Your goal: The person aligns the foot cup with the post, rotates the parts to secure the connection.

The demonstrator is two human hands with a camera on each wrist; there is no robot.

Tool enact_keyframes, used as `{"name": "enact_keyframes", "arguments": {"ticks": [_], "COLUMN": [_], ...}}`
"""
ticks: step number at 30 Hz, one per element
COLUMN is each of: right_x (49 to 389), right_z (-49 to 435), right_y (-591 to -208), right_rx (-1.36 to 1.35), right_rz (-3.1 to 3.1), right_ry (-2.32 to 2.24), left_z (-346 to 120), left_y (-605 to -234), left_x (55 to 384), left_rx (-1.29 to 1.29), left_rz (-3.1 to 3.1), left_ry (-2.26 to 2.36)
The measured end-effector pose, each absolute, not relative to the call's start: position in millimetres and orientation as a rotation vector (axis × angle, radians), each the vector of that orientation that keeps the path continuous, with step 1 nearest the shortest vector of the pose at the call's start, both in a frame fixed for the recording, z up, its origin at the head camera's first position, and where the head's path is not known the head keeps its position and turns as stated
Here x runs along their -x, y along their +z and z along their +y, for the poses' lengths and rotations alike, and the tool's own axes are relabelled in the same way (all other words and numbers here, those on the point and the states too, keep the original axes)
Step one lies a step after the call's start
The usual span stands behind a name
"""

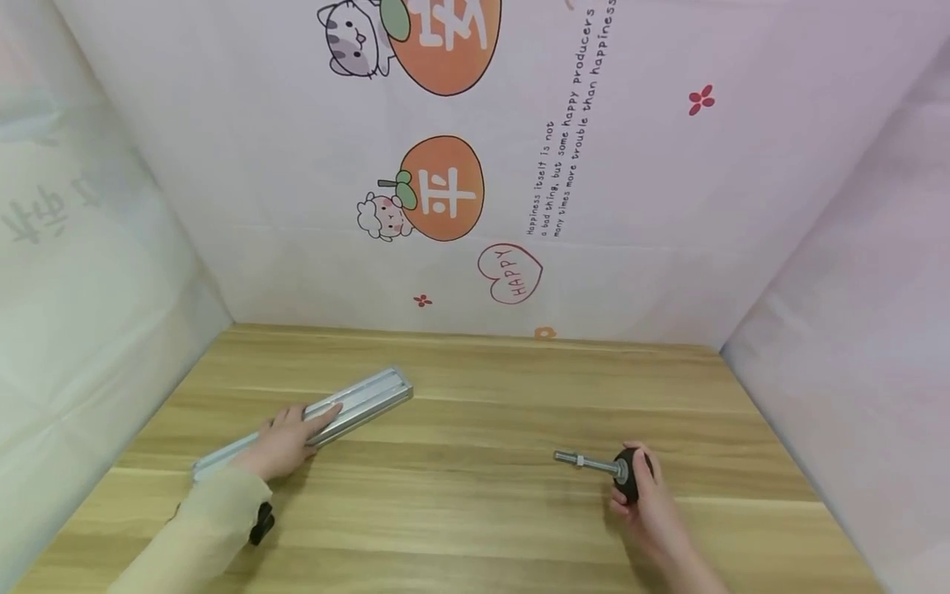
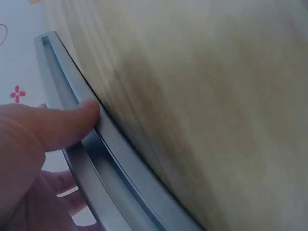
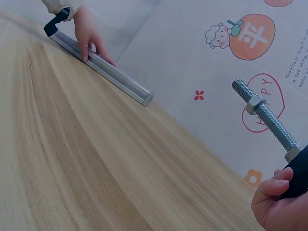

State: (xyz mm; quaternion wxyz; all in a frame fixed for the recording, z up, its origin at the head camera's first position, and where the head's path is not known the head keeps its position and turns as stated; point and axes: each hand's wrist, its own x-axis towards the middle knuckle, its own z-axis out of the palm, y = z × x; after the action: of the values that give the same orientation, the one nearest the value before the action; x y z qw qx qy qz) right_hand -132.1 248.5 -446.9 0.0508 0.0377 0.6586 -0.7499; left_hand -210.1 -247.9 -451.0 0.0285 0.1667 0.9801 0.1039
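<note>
A long silver aluminium profile (image 1: 374,398) with grooves along it lies slanted on the left part of the table. My left hand (image 1: 285,441) grips it near its middle; in the left wrist view the thumb (image 2: 72,122) presses on the grooved face while other fingers reach round the far side. Over the right part of the table, my right hand (image 1: 655,499) holds a levelling foot (image 1: 625,483) by its black round base. Its threaded rod points left and carries a nut (image 3: 254,104) partway along, seen in the right wrist view.
The wood-grain table (image 1: 460,511) is bordered by white printed cloth (image 1: 631,272) at the back and plain-looking cloth walls on the left and right. A black strap (image 1: 262,523) sits at my left wrist.
</note>
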Motion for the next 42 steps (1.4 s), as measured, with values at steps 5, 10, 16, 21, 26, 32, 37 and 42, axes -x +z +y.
{"name": "enact_keyframes", "arguments": {"ticks": [5, 10, 16, 21, 26, 32, 37, 42], "right_x": [128.0, 125.7, 122.2, 117.7, 115.9, 115.6, 114.6, 117.4], "right_z": [248.4, 246.9, 244.3, 241.4, 240.8, 239.1, 238.6, 240.4], "right_y": [-443.2, -441.8, -440.1, -439.3, -437.6, -438.6, -440.9, -441.4], "right_rx": [-0.111, -0.114, -0.138, -0.202, -0.187, -0.253, -0.317, -0.314], "right_rz": [2.007, 2.01, 1.998, 1.987, 1.981, 1.96, 1.948, 1.923], "right_ry": [-2.269, -2.235, -2.24, -2.227, -2.243, -2.231, -2.207, -2.246], "left_z": [-256.8, -261.9, -254.5, -248.0, -247.6, -243.5, -226.1, -197.9], "left_y": [-452.1, -462.0, -458.1, -452.3, -452.8, -444.9, -430.3, -416.3], "left_x": [214.5, 218.2, 218.5, 210.3, 201.3, 190.7, 182.7, 174.5], "left_rx": [-0.616, -0.623, -0.571, -0.575, -0.599, -0.655, -0.776, -0.927], "left_rz": [2.954, 2.915, 2.931, 2.95, 2.963, 2.939, 2.997, 3.039], "left_ry": [0.34, 0.302, 0.316, 0.282, 0.288, 0.344, 0.439, 0.662]}}
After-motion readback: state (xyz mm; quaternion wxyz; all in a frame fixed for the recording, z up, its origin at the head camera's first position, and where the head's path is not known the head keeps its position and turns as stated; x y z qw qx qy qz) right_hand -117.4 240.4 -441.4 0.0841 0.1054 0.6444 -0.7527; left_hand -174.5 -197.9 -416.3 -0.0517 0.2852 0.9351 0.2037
